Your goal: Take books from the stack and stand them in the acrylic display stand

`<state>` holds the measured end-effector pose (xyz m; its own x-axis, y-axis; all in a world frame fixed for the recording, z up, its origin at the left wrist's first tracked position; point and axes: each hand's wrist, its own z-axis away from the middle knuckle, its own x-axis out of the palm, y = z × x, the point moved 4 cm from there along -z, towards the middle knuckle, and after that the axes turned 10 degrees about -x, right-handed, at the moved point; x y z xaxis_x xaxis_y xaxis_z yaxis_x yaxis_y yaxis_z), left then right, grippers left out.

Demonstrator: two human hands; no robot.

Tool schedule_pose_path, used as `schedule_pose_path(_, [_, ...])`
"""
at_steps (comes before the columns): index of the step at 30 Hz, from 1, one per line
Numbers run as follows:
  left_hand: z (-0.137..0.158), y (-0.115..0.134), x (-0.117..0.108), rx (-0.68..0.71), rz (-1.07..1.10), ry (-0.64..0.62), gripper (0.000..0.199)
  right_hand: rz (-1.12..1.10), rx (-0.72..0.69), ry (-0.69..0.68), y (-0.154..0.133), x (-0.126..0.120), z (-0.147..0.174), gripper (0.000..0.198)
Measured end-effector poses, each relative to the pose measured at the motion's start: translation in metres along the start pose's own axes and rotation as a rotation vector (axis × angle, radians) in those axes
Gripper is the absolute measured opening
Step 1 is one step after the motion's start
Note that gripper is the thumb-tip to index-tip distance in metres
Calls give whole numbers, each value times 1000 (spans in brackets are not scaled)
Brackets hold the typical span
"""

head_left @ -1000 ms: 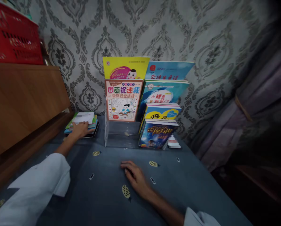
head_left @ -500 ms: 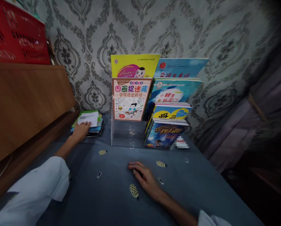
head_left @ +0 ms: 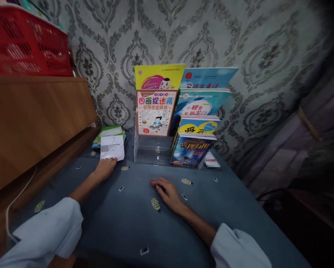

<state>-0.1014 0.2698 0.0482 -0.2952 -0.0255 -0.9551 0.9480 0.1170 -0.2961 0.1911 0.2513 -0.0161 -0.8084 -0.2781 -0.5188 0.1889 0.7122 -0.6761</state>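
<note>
At the near edge of a white booklet (head_left: 113,145), my left hand (head_left: 106,168) has its fingers closed on it. Printed lines and a grey block show on its cover. Behind and partly under it lies a small stack of books, with a green one (head_left: 109,131) on top. My right hand (head_left: 168,192) rests on the table, fingers loosely bent and thumb apart, holding nothing. Beyond it stands a clear tiered rack (head_left: 150,149) with books, including a puzzle book (head_left: 156,113) on the left and a dark blue book (head_left: 192,149) at the lower right.
A blue-grey cloth (head_left: 108,223) with pineapple prints covers the table. On the left, a red basket (head_left: 30,44) sits on a wooden cabinet (head_left: 41,119), with a white cable (head_left: 16,203) hanging below. Patterned wallpaper is behind; a curtain (head_left: 290,149) hangs at the right.
My left hand has drawn the white booklet off the stack's top toward me. My right hand stays on the table in much the same pose. The view has shifted slightly.
</note>
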Motion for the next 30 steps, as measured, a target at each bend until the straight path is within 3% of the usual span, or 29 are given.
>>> schedule_pose_path(10, [93, 47, -7, 128, 2, -86, 45, 41, -13, -1, -3, 2, -1, 29])
schedule_pose_path(23, [173, 137, 3, 364, -13, 16, 53, 84, -92, 33, -20, 2, 1, 34])
schedule_pose_path(26, [181, 150, 3, 429, 24, 43, 53, 91, -132, -22, -25, 4, 2, 35])
schedule_pose_path(30, [187, 162, 3, 449, 76, 93, 50, 77, -193, -217, -36, 20, -4, 38])
